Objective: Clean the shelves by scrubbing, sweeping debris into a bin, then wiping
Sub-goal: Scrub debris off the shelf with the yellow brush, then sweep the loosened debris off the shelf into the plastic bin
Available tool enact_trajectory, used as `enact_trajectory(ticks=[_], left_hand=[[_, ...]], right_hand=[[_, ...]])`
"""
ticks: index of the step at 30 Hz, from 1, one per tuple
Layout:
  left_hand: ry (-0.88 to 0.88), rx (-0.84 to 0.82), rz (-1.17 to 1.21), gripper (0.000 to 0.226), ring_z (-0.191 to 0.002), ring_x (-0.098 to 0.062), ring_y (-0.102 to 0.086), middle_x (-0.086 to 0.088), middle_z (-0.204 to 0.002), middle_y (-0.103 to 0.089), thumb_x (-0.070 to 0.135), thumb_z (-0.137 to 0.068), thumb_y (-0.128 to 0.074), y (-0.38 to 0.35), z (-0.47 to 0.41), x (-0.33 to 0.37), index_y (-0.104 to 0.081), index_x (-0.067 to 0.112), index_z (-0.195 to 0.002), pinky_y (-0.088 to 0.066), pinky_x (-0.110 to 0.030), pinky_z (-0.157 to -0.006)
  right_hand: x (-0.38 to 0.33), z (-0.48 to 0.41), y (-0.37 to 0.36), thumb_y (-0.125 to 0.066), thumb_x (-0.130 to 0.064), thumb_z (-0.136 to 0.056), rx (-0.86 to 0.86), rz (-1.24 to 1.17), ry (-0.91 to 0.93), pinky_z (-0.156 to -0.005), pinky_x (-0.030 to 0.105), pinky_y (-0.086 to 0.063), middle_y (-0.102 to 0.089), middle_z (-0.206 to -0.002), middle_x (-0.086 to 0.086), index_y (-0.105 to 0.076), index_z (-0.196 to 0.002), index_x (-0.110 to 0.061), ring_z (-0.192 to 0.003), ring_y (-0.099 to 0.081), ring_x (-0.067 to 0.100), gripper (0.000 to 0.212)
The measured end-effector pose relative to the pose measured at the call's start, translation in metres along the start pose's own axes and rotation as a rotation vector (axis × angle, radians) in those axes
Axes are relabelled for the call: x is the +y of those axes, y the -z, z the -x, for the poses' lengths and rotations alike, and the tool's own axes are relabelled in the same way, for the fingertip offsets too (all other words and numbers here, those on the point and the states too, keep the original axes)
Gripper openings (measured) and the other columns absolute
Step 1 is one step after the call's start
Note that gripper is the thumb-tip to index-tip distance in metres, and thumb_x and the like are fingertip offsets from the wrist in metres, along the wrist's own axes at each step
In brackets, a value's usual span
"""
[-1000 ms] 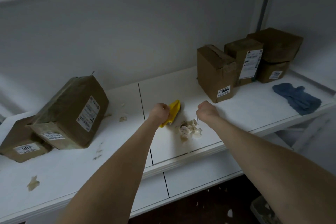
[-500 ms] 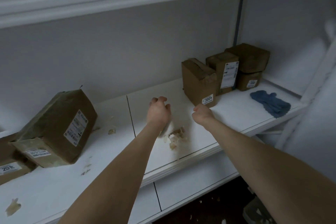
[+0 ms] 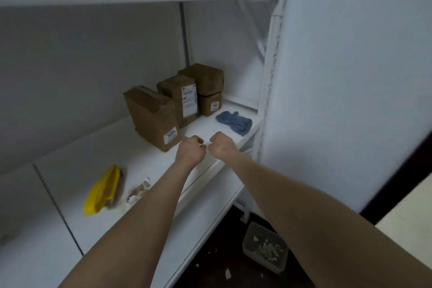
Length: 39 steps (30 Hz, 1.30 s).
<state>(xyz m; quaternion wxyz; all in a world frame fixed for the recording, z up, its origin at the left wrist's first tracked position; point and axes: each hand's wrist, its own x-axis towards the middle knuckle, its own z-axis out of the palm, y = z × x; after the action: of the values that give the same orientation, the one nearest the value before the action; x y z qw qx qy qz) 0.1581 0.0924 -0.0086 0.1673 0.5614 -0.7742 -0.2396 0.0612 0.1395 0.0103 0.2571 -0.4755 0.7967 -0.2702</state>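
Left forearm partly hides the debris pile point(image 3: 138, 190); yellow scrubber point(image 3: 102, 190) blurred. Left hand point(image 3: 190, 151) and right hand point(image 3: 222, 145) hover side by side, grips curled tight, empty.

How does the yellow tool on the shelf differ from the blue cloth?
The yellow tool looks rigid and smooth; the blue cloth is soft and crumpled. The yellow tool lies beside a debris pile; the blue cloth lies near the boxes. Both rest on the shelf, unheld.
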Motion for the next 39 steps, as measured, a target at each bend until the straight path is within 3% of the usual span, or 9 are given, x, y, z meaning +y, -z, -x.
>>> enact_trajectory(ticks=[8, 12, 14, 17, 21, 26, 32, 39], left_hand=[[-0.055, -0.158, -0.026, 0.036, -0.121, -0.026, -0.051, -0.014, -0.134, -0.052, 0.011, -0.096, -0.043, -0.071, -0.019, 0.05, -0.052, 0.006, -0.13, -0.039, -0.031, -0.101], [-0.039, -0.226, -0.015, 0.032, -0.117, -0.028, -0.053, -0.016, -0.129, -0.056, 0.007, -0.095, -0.039, -0.115, -0.037, 0.073, -0.057, 0.002, -0.121, -0.041, -0.028, -0.093], [-0.027, -0.26, -0.01, 0.031, -0.113, -0.029, -0.056, -0.018, -0.124, -0.059, 0.006, -0.095, -0.037, -0.134, -0.042, 0.084, -0.06, -0.002, -0.115, -0.043, -0.03, -0.09], [-0.004, -0.312, -0.004, 0.03, -0.109, -0.031, -0.058, -0.02, -0.117, -0.061, 0.008, -0.096, -0.036, -0.173, -0.056, 0.104, -0.061, -0.006, -0.107, -0.045, -0.035, -0.089], [0.036, -0.353, -0.039, 0.031, -0.116, -0.028, -0.054, -0.015, -0.128, -0.056, 0.018, -0.096, -0.046, -0.221, -0.07, 0.124, -0.056, 0.002, -0.122, -0.043, -0.031, -0.092], [0.029, -0.396, -0.073, 0.033, -0.117, -0.028, -0.053, -0.016, -0.129, -0.054, 0.011, -0.094, -0.044, -0.277, -0.085, 0.133, -0.055, 0.003, -0.124, -0.043, -0.03, -0.09], [0.02, -0.509, -0.103, 0.038, -0.122, -0.028, -0.049, -0.016, -0.136, -0.047, 0.005, -0.095, -0.039, -0.353, -0.105, 0.124, -0.048, 0.005, -0.132, -0.042, -0.033, -0.099], [-0.036, -0.644, -0.171, 0.04, -0.123, -0.028, -0.048, -0.016, -0.138, -0.045, 0.006, -0.097, -0.039, -0.47, -0.109, 0.082, -0.043, 0.005, -0.136, -0.042, -0.032, -0.095]], right_hand=[[0.067, -0.032, 0.018, -0.051, -0.018, -0.096, 0.034, -0.005, -0.1, -0.095, 0.032, -0.045, -0.052, -0.134, 0.012, -0.046, -0.133, -0.006, -0.122, -0.051, 0.026, 0.04], [0.113, -0.058, 0.029, -0.051, -0.019, -0.095, 0.047, -0.036, -0.135, -0.081, 0.029, -0.048, -0.063, -0.115, 0.01, -0.059, -0.117, -0.007, -0.108, -0.061, 0.026, 0.027], [0.134, -0.067, 0.033, -0.053, -0.021, -0.094, 0.037, -0.066, -0.134, -0.084, 0.029, -0.05, -0.065, -0.116, 0.01, -0.063, -0.115, -0.009, -0.106, -0.061, 0.025, 0.027], [0.174, -0.085, 0.048, -0.055, -0.022, -0.093, 0.026, -0.084, -0.181, -0.088, 0.03, -0.049, -0.06, -0.122, 0.012, -0.057, -0.12, -0.008, -0.11, -0.059, 0.027, 0.031], [0.229, -0.107, 0.06, -0.05, -0.011, -0.092, -0.016, -0.071, -0.238, -0.089, 0.03, -0.047, -0.055, -0.126, 0.013, -0.052, -0.125, -0.007, -0.114, -0.056, 0.028, 0.033], [0.289, -0.128, 0.053, -0.051, -0.016, -0.091, -0.037, -0.109, -0.326, -0.089, 0.031, -0.046, -0.052, -0.128, 0.013, -0.048, -0.127, -0.008, -0.114, -0.054, 0.029, 0.037], [0.357, -0.153, 0.025, -0.052, -0.016, -0.092, -0.017, -0.186, -0.476, -0.089, 0.034, -0.047, -0.047, -0.133, 0.013, -0.041, -0.133, -0.009, -0.114, -0.053, 0.028, 0.042], [0.452, -0.174, -0.044, -0.05, -0.012, -0.093, 0.027, -0.284, -0.673, -0.082, 0.036, -0.046, -0.035, -0.142, 0.016, -0.025, -0.144, -0.013, -0.113, -0.053, 0.032, 0.057]])
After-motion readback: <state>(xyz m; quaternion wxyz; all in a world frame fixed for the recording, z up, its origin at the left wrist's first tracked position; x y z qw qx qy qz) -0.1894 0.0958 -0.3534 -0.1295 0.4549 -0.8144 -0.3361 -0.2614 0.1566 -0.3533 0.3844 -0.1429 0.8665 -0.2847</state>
